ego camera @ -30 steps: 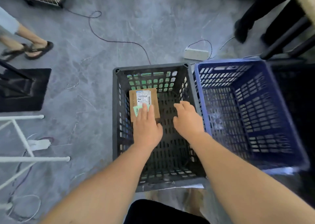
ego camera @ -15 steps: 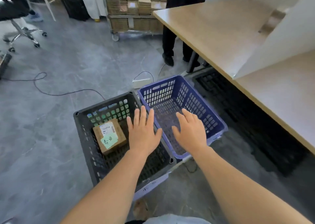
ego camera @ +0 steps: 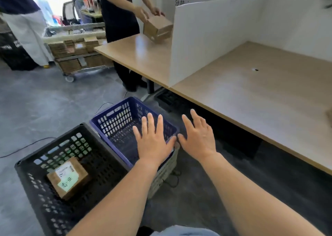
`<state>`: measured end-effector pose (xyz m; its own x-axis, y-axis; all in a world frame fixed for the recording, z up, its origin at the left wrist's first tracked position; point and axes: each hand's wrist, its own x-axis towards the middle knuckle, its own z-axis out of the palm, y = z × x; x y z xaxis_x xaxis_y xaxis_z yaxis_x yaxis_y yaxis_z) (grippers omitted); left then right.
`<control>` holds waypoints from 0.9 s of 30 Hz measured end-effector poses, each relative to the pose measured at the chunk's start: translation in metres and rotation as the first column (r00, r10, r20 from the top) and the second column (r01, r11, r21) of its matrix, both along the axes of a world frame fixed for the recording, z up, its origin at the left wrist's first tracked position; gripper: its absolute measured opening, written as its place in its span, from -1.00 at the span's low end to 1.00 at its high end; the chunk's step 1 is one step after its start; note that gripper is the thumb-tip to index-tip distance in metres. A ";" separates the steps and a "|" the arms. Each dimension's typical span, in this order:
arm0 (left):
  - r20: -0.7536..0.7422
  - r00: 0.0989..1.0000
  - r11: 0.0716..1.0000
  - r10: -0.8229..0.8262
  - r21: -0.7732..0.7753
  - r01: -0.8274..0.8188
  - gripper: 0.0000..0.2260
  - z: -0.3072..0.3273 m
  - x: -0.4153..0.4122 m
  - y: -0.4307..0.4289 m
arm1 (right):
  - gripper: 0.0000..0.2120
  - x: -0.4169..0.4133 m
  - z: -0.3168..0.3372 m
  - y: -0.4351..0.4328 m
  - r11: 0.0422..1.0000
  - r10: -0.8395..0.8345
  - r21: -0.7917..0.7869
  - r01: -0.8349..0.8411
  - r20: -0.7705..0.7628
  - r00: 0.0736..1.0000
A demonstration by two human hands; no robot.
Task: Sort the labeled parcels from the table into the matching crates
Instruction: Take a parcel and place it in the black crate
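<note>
Left hand (ego camera: 154,142) and right hand (ego camera: 198,138) are held flat, fingers spread and straight, nothing gripped; blue crate (ego camera: 115,120) is seen under the left fingertips; labeled parcel (ego camera: 67,177) is seen in black crate (ego camera: 32,164), well left of both; table (ego camera: 251,95) lies beyond the right fingertips.

Black crate (ego camera: 107,165), blue crate (ego camera: 115,118), brown parcel (ego camera: 71,183).

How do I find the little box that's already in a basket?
On the floor beside the long wooden table sit two plastic crates, side by side. The parcel lies in the black crate, left of the blue crate. It is a small brown cardboard box with a white printed label and a green handwritten note.
</note>
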<state>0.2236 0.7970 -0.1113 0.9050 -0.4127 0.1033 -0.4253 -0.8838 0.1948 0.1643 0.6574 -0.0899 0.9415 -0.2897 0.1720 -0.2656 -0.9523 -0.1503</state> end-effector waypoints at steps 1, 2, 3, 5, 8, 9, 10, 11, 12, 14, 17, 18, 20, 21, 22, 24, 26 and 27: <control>0.009 1.000 1.000 -0.013 0.004 0.013 -0.23 0.003 -0.009 -0.014 | -0.34 -0.012 0.002 -0.013 1.000 -0.018 0.004 0.018 0.012 1.000; 0.018 1.000 1.000 -0.026 0.008 0.026 -0.23 0.006 -0.019 -0.028 | -0.34 -0.023 0.004 -0.026 0.999 -0.035 0.007 0.035 0.023 0.999; 0.023 0.999 0.999 -0.040 0.009 0.039 -0.23 0.008 -0.029 -0.041 | -0.34 -0.034 0.007 -0.038 0.999 -0.051 0.009 0.051 0.032 0.998; 0.028 0.997 0.997 -0.072 0.009 0.072 -0.23 0.011 -0.048 -0.070 | -0.35 -0.057 0.010 -0.064 0.997 -0.083 0.006 0.083 0.047 0.995; 0.042 0.989 0.990 -0.139 -0.015 0.140 -0.23 0.012 -0.076 -0.114 | -0.36 -0.093 0.015 -0.102 0.991 -0.129 -0.009 0.130 0.066 0.989; 0.045 0.985 0.985 -0.167 -0.038 0.168 -0.23 0.012 -0.085 -0.129 | -0.37 -0.105 0.016 -0.114 0.989 -0.147 -0.008 0.148 0.072 0.986; 0.042 0.980 0.978 -0.195 -0.068 0.198 -0.23 0.012 -0.094 -0.143 | -0.38 -0.117 0.016 -0.127 0.986 -0.168 -0.001 0.168 0.079 0.983; 0.040 0.974 0.969 -0.224 -0.094 0.227 -0.22 0.013 -0.103 -0.157 | -0.40 -0.129 0.017 -0.139 0.981 -0.192 0.010 0.192 0.085 0.978; 0.045 0.967 0.961 -0.252 -0.109 0.255 -0.22 0.014 -0.112 -0.171 | -0.41 -0.141 0.018 -0.151 0.976 -0.220 0.020 0.219 0.090 0.971; 0.069 0.951 0.945 -0.302 -0.114 0.308 -0.23 0.017 -0.128 -0.196 | -0.42 -0.163 0.019 -0.174 0.960 -0.279 0.024 0.278 0.099 0.955; 0.100 0.921 0.918 -0.376 -0.098 0.385 -0.24 0.021 -0.149 -0.232 | -0.42 -0.193 0.021 -0.205 0.928 -0.371 0.013 0.371 0.108 0.923; 0.105 0.910 0.907 -0.402 -0.094 0.411 -0.24 0.021 -0.155 -0.243 | -0.42 -0.203 0.021 -0.214 0.916 -0.400 0.011 0.401 0.107 0.910; 0.107 0.886 0.883 -0.452 -0.085 0.461 -0.24 0.021 -0.165 -0.267 | -0.43 -0.220 0.020 -0.232 0.890 -0.455 0.020 0.455 0.115 0.883; 0.105 0.873 0.871 -0.477 -0.079 0.485 -0.24 0.021 -0.169 -0.278 | -0.44 -0.227 0.018 -0.241 0.876 -0.480 0.024 0.481 0.116 0.869; 0.102 0.860 0.858 -0.501 -0.073 0.508 -0.24 0.019 -0.173 -0.289 | -0.44 -0.234 0.017 -0.249 0.863 -0.504 0.026 0.505 0.114 0.856; 0.086 0.834 0.832 -0.545 -0.069 0.550 -0.24 0.014 -0.180 -0.313 | -0.44 -0.247 0.013 -0.265 0.836 -0.548 0.028 0.548 0.103 0.830; 0.067 0.809 0.805 -0.584 -0.085 0.588 -0.23 0.009 -0.186 -0.338 | -0.44 -0.258 0.008 -0.282 0.809 -0.587 0.030 0.587 0.095 0.804; 0.062 0.795 0.789 -0.603 -0.094 0.607 -0.23 0.006 -0.189 -0.352 | -0.44 -0.263 0.007 -0.292 0.795 -0.606 0.031 0.606 0.094 0.790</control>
